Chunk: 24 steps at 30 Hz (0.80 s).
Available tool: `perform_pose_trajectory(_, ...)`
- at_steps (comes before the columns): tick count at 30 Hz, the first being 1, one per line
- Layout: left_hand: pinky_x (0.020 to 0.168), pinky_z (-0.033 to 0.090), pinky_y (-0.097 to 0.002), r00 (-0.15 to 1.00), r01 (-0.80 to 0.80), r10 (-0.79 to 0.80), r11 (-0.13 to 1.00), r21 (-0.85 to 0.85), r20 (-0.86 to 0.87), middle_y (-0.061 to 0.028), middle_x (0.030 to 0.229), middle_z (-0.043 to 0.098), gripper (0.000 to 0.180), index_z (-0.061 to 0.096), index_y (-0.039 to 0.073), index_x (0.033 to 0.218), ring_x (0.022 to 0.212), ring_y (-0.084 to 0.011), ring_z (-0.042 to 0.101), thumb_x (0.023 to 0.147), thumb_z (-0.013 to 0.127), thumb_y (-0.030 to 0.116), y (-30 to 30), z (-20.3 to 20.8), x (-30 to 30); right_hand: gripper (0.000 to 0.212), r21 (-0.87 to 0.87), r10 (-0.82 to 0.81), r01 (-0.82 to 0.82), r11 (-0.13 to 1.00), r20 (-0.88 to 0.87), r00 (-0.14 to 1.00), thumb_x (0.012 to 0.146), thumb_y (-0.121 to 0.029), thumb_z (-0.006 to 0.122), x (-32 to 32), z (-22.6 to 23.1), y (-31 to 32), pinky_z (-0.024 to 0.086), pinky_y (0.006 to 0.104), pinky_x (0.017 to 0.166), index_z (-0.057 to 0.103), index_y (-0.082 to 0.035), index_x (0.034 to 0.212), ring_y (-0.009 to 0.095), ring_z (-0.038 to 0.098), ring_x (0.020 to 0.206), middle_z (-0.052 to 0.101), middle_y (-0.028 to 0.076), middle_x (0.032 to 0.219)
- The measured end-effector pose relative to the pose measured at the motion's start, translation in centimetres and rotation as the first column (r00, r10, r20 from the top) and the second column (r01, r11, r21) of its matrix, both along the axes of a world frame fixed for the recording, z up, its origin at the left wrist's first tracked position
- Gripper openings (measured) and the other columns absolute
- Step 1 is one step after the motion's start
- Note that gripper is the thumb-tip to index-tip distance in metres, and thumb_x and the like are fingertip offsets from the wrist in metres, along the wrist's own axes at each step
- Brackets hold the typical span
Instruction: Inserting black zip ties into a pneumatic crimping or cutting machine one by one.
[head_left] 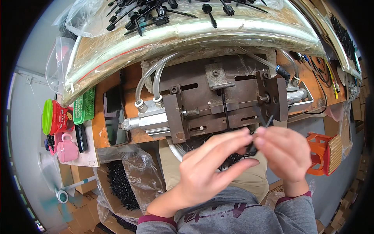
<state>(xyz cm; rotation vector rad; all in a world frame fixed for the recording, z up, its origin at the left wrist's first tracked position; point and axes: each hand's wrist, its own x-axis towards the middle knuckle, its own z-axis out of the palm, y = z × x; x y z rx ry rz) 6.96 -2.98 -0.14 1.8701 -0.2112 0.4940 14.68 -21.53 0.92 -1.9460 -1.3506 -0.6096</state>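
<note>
My right hand (286,150) is closed in a pinch, slightly blurred, with a thin black plastic stick (269,121) poking up from its fingertips. Beside it my left hand (212,163) has its fingers stretched out and its thumb apart, the fingertips close to the right ones. A dark part shows between the two hands, too blurred to make out. Just beyond them lies a brown metal fixture (198,102) with a clamp plate (217,78) on top. A black rod (224,107) lies across its middle, under that plate. More black pieces (230,162) are partly hidden below my hands.
Pneumatic cylinders (150,121) with clear hoses flank the fixture. A plastic-covered board (187,33) carries several black stemmed parts (161,17). A phone (115,117), green basket (84,105) and pink mug (67,148) stand left. A lined box (146,175) holds black parts; an orange stool (321,154) stands right.
</note>
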Motion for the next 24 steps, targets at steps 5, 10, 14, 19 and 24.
perform_pose_trajectory(5, 0.076, 0.059, -0.0312, 0.996, -0.084, 0.081, 0.990, 0.111, 0.031, -0.0162, 0.104, 0.073, 0.039, 0.072, -0.003, 0.105, 0.088, -0.0242, 0.072, 0.069, 0.087, 0.000, 0.9, 0.8, -0.7, 0.033, -0.013, 0.056, -0.056, 0.998, -0.014, 0.998, 0.073, -0.002, 0.072, -0.3, 0.1, 1.5, 0.063, 0.0359, 0.074, 0.073, 0.005, 0.105, 0.029, 0.074, 0.085, 0.073, 0.019, 0.100)
perform_pose_trajectory(10, 0.069, 0.057, -0.0297, 0.984, -0.176, 0.164, 0.905, 0.388, 0.066, -0.0179, 0.117, 0.070, 0.033, 0.073, -0.001, 0.098, 0.078, -0.0242, 0.070, 0.069, 0.087, 0.004, 0.4, -1.5, -0.7, 0.041, 0.106, -0.152, 0.162, 0.981, -0.103, 0.983, 0.088, -0.005, 0.072, 0.4, -1.1, 0.3, 0.060, 0.0390, 0.085, 0.061, 0.011, 0.124, 0.033, 0.070, 0.104, 0.068, 0.023, 0.116)
perform_pose_trajectory(14, 0.059, 0.052, -0.0263, 0.977, -0.213, 0.175, 0.757, 0.618, 0.122, -0.0173, 0.121, 0.070, 0.030, 0.072, 0.001, 0.095, 0.062, -0.0183, 0.065, 0.069, 0.085, 0.008, 0.1, -2.4, 0.4, 0.048, 0.084, -0.136, 0.157, 0.984, -0.212, 0.968, 0.092, -0.012, 0.067, 0.1, -0.1, 0.6, 0.051, 0.0425, 0.100, 0.055, 0.013, 0.131, 0.035, 0.066, 0.113, 0.066, 0.026, 0.121)
perform_pose_trajectory(19, 0.052, 0.047, -0.0255, 0.974, -0.226, 0.163, 0.610, 0.760, 0.158, -0.0153, 0.119, 0.071, 0.029, 0.073, 0.003, 0.094, 0.060, -0.0145, 0.064, 0.070, 0.084, 0.014, 0.1, -1.5, 0.9, 0.045, 0.131, -0.070, 0.116, 0.985, -0.309, 0.948, 0.083, -0.005, 0.075, 0.3, -0.7, -0.2, 0.053, 0.0397, 0.096, 0.059, 0.009, 0.123, 0.033, 0.067, 0.112, 0.064, 0.027, 0.126)
perform_pose_trajectory(24, 0.053, 0.047, -0.0272, 0.994, -0.104, 0.091, 0.658, 0.746, 0.058, -0.0099, 0.112, 0.073, 0.027, 0.073, 0.007, 0.096, 0.061, -0.0148, 0.064, 0.074, 0.084, 0.017, 0.7, 0.6, 1.2, 0.040, 0.104, -0.041, 0.094, 0.990, -0.430, 0.902, 0.072, 0.004, 0.081, -0.3, -0.6, -0.3, 0.057, 0.0350, 0.087, 0.066, 0.004, 0.109, 0.029, 0.068, 0.107, 0.063, 0.024, 0.127)
